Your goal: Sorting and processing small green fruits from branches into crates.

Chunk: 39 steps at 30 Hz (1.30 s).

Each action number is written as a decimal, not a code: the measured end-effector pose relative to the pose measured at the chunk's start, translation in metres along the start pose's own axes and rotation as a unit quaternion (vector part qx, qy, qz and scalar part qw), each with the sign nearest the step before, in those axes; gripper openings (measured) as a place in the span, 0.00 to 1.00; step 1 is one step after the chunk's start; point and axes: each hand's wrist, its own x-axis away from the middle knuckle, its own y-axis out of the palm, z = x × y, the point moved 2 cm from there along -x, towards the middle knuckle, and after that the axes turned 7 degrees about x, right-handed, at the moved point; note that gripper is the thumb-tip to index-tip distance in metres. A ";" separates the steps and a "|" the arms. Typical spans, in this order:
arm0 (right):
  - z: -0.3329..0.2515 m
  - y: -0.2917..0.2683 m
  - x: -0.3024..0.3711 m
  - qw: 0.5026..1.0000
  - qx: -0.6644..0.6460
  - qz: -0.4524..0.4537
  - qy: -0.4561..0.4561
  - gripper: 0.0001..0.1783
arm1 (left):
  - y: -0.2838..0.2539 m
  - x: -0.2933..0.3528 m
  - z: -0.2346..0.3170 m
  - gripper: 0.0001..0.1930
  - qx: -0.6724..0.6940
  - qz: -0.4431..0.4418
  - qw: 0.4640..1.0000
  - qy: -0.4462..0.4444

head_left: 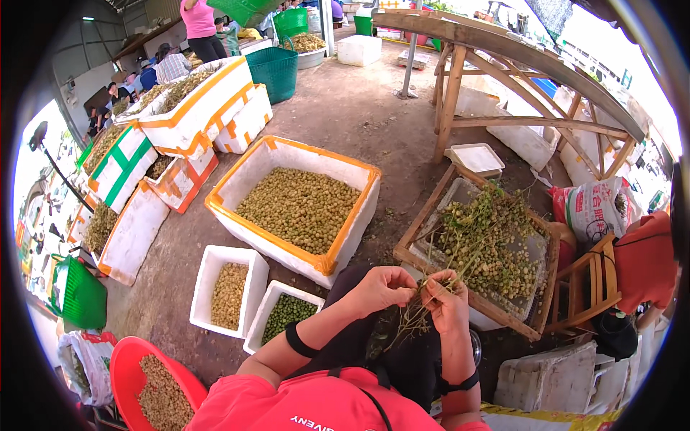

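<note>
My right hand (445, 302) is closed round a bunch of thin plant stalks (412, 320), whose dry, root-like ends hang below the fingers. Beside it, my left hand (387, 290) is pinched at the edge of the stalks; whatever sits between its fingertips is too small to name. Just beyond the hands, a wood-framed mesh screen (533, 327) carries a heap of green plants with small round pods (489, 241).
Ahead stands a large foam box (352, 237) of round pods. Two smaller foam boxes (256, 284) (251, 337) and a red basin (122, 366) are at left. Stacked foam boxes (133, 230), a wooden frame (447, 108) and a wooden chair (593, 280) surround the floor. A person (201, 29) stands far off.
</note>
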 end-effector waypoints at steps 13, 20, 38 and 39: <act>0.001 -0.029 0.000 0.991 -0.131 0.024 -0.030 0.06 | -0.107 0.020 0.006 0.19 0.410 0.073 0.909 0.004; -0.002 -0.037 0.000 0.985 -0.166 0.008 -0.047 0.20 | -0.160 0.037 0.005 0.22 0.367 0.163 0.912 0.078; -0.082 -0.136 0.019 0.831 0.371 0.311 -0.275 0.13 | -0.193 0.099 -0.033 0.18 -0.268 0.216 0.936 -0.080; -0.093 -0.165 0.022 0.785 0.417 0.368 -0.272 0.13 | -0.191 0.096 -0.037 0.18 -0.270 0.206 0.937 -0.079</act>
